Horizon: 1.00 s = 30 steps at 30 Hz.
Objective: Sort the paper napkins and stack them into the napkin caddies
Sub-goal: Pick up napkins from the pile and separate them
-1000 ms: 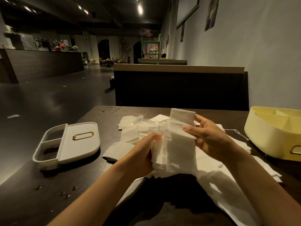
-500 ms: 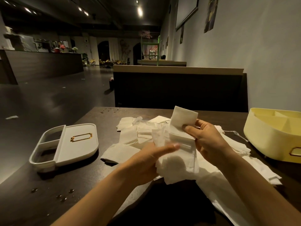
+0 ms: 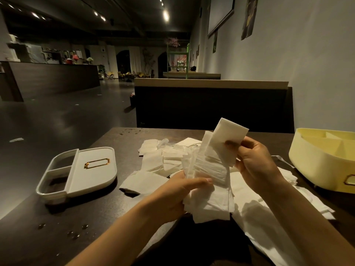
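Paper napkins (image 3: 209, 169) are standing bunched above the dark surface (image 3: 57, 227), the left hand (image 3: 178, 196) gripping the bundle's lower part with curled fingers. The right hand (image 3: 255, 166) is pinching one folded napkin (image 3: 228, 133) at the bundle's top. Loose napkins (image 3: 153, 160) are lying beyond and beneath the fingers. A white caddy (image 3: 92, 169) is sitting well left of them, a yellow caddy (image 3: 317, 164) to their right.

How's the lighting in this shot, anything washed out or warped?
Head view: dim warm room with a glaring ceiling spotlight; the white paper napkin bundle is brightest, nearly washed out; arm shadows fall on the loose white napkins; the wide-angle lens stretches the frame edges.
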### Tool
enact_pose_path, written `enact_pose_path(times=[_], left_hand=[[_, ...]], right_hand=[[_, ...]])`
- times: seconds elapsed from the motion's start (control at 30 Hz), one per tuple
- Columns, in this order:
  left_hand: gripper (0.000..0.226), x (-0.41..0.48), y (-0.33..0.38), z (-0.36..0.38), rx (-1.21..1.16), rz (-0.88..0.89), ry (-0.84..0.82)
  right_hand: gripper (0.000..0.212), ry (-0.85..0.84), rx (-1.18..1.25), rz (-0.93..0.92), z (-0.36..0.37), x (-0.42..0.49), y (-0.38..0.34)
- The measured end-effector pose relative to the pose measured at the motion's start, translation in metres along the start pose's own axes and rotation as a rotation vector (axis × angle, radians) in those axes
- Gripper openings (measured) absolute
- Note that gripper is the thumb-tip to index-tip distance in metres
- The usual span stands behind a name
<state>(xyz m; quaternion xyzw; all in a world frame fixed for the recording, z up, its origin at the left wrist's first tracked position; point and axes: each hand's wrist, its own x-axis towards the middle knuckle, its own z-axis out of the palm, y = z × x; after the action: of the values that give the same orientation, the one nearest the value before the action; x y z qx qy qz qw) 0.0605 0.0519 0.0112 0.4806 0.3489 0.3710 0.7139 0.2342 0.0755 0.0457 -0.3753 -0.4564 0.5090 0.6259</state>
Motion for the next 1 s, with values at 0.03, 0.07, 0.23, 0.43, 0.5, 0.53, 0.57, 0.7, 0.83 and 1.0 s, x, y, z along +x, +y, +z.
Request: enact_pose_path(times=[0.03, 0.07, 0.23, 0.43, 0.5, 0.53, 0.57, 0.7, 0.83, 1.0], left_hand=[[0.032, 0.000, -0.001, 0.000, 0.002, -0.002, 0.001], [0.031, 0.001, -0.001, 0.000, 0.002, -0.003, 0.000], [0.032, 0.000, -0.002, -0.001, -0.008, -0.003, 0.030], [0.045, -0.002, 0.002, 0.000, -0.105, 0.007, 0.056], [0.044, -0.005, 0.005, 0.001, -0.142, -0.024, 0.043], [0.039, -0.005, 0.006, 0.001, -0.153, -0.036, 0.048], [0.035, -0.006, 0.007, 0.001, -0.159, -0.043, 0.062], [0.031, -0.007, 0.006, 0.001, -0.220, -0.037, 0.036], [0.043, -0.005, 0.004, 0.002, -0.208, 0.010, 0.055], [0.032, -0.004, 0.003, 0.002, -0.185, 0.047, 0.115]], right_hand=[[0.025, 0.011, 0.010, -0.017, 0.000, 0.000, -0.001], [0.025, 0.025, 0.033, -0.031, 0.000, 0.001, -0.003], [0.022, -0.066, 0.181, -0.006, -0.009, -0.002, -0.021], [0.025, -0.297, -0.024, 0.135, -0.002, -0.007, -0.011], [0.025, -0.246, -0.138, 0.139, 0.002, -0.005, -0.001], [0.024, -0.218, -0.197, 0.132, 0.003, -0.005, 0.003], [0.022, -0.191, -0.245, 0.117, 0.004, -0.006, 0.006], [0.015, -0.106, -0.370, 0.007, 0.007, -0.007, 0.007], [0.015, -0.159, -0.339, 0.044, 0.009, -0.010, 0.006], [0.016, -0.064, -0.084, 0.048, 0.004, -0.006, -0.006]])
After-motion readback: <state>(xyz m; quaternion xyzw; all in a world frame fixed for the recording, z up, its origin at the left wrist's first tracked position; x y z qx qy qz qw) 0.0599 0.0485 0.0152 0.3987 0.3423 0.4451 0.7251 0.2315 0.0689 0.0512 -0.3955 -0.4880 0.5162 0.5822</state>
